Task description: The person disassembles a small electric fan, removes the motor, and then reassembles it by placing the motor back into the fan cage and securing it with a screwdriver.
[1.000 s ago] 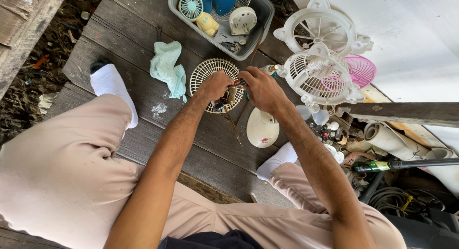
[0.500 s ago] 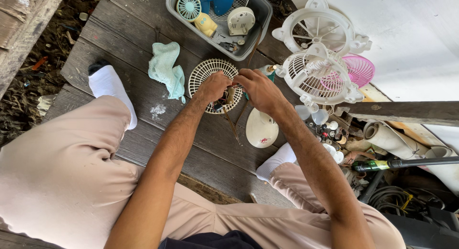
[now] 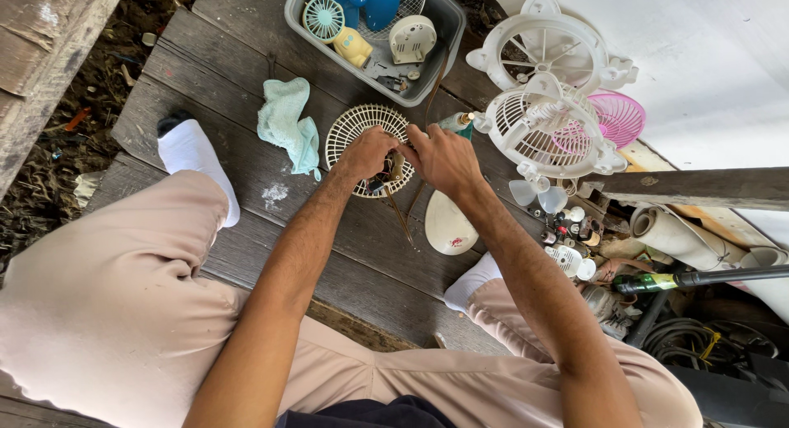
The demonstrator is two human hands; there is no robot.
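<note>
Grey weathered planks (image 3: 246,58) carry everything here, and both bare forearms stretch forward over them from a seated person's knees. The left hand (image 3: 367,152) lies knuckles-up on a round white fan grille (image 3: 349,130), its fingers curled shut around a small dark part with wires at the grille's middle. The right hand (image 3: 444,158) meets it from the other side, fingers bent and closed on the same part, touching the left hand's fingertips. The grille lies flat on the planks just ahead of the knees, its near right half hidden under the hands. A thin brown cord (image 3: 400,217) trails out from beneath them toward the person. Just left of the grille lies a crumpled pale green cloth (image 3: 288,120); a white oval cover (image 3: 449,225) sits under the right wrist. Beyond is a grey bin (image 3: 448,21) of fan parts, and to the right two white fan cages (image 3: 546,128) and a pink grille (image 3: 620,115).
</note>
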